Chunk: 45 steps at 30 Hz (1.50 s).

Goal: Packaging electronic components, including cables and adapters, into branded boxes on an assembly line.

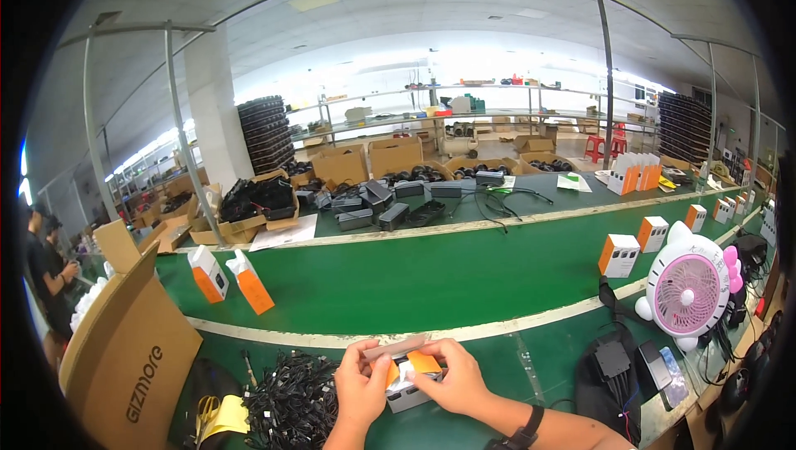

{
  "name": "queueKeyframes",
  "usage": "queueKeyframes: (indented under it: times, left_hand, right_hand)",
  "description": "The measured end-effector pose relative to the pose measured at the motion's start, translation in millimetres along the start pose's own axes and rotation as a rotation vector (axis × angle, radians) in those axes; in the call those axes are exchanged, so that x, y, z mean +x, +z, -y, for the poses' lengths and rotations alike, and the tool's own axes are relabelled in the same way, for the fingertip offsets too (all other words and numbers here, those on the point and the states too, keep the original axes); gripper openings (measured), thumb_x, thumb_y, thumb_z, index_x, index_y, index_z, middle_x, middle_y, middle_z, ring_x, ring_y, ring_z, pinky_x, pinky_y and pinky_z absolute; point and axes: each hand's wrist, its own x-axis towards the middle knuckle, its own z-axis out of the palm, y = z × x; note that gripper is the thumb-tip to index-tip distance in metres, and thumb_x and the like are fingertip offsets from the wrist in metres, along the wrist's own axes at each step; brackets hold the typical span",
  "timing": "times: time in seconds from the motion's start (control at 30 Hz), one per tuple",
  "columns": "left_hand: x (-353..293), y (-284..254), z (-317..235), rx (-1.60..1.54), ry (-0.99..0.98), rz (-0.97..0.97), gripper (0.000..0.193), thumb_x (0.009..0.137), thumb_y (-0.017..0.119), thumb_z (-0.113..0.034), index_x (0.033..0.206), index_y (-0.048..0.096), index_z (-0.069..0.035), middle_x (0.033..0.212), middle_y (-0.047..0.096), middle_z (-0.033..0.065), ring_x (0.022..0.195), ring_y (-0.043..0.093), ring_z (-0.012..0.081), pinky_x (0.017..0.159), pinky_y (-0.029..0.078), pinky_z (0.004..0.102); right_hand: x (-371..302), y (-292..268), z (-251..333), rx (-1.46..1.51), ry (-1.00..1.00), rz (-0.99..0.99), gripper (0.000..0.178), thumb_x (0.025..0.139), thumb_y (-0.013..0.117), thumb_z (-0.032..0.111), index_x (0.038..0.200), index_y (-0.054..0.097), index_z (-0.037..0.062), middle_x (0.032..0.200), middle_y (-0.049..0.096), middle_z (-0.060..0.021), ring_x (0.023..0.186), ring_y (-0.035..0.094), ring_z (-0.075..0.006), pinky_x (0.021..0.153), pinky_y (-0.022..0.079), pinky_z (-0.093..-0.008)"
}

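Between my two hands is a small white and orange cardboard box (408, 400), its top flaps raised. My left hand (362, 385) grips the box's left side, fingers curled round a raised flap. On the other side, my right hand (456, 377) holds the box with its thumb near the open top. White material and something dark show inside, too small to make out. A heap of black cables (290, 400) lies on the green bench just left of my left hand. Past my right forearm rests a black bag (609, 379) with a dark square device on it.
A green conveyor belt (431, 272) runs across, carrying two boxes (253, 284) at left and several at right. A large carton (124, 350) stands at left, beside yellow paper (225, 417). A pink-and-white fan (686, 296) stands at right. Black cases (356, 218) cover the far bench.
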Motion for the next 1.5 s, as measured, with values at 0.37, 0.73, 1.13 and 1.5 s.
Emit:
queueKeyframes:
  times: [0.37, 0.73, 1.13, 1.5]
  left_hand:
    - [-7.6, 2.4, -36.3, 0.187, -0.048, 0.092, 0.060, 0.078, 0.090, -0.005, 0.127, 0.057, 0.000, 0.112, 0.070, 0.0126, 0.103, 0.068, 0.0167, 0.087, 0.057, 0.0305]
    - [-1.9, 0.3, -42.8, 0.322, -0.168, 0.092, 0.024, 0.081, 0.086, -0.003, 0.098, 0.069, 0.001, 0.083, 0.072, 0.0057, 0.076, 0.066, 0.0091, 0.069, 0.055, 0.0260]
    - [-1.7, -16.9, -11.2, -0.687, -0.175, 0.396, 0.059, 0.110, 0.048, -0.047, 0.134, 0.060, 0.005, 0.127, 0.065, 0.0162, 0.124, 0.061, 0.0245, 0.112, 0.045, 0.0400]
    - [5.3, -21.6, 4.0, -0.546, -0.187, 0.480, 0.076, 0.089, 0.081, -0.007, 0.153, 0.041, -0.001, 0.140, 0.058, 0.0111, 0.126, 0.060, 0.0209, 0.112, 0.048, 0.0380]
  right_hand:
    - [-4.1, 16.5, -19.8, 0.347, 0.077, 0.085, 0.038, 0.101, 0.064, 0.013, 0.134, 0.050, 0.0011, 0.120, 0.068, -0.0150, 0.104, 0.072, -0.0215, 0.086, 0.056, -0.0358]
    - [3.3, 12.0, -17.3, 0.605, 0.385, 0.278, 0.026, 0.096, 0.066, 0.006, 0.122, 0.062, 0.0014, 0.107, 0.067, -0.0047, 0.098, 0.063, -0.0121, 0.087, 0.051, -0.0302]
    - [-10.2, 27.1, -4.1, 0.613, 0.454, -0.017, 0.034, 0.095, 0.061, -0.004, 0.127, 0.051, 0.0015, 0.110, 0.063, -0.0068, 0.102, 0.061, -0.0136, 0.089, 0.050, -0.0308]
    - [-33.9, 55.3, -28.4, 0.675, -0.129, -0.356, 0.051, 0.090, 0.073, -0.005, 0.132, 0.044, 0.0014, 0.136, 0.046, -0.0138, 0.121, 0.057, -0.0198, 0.104, 0.049, -0.0361]
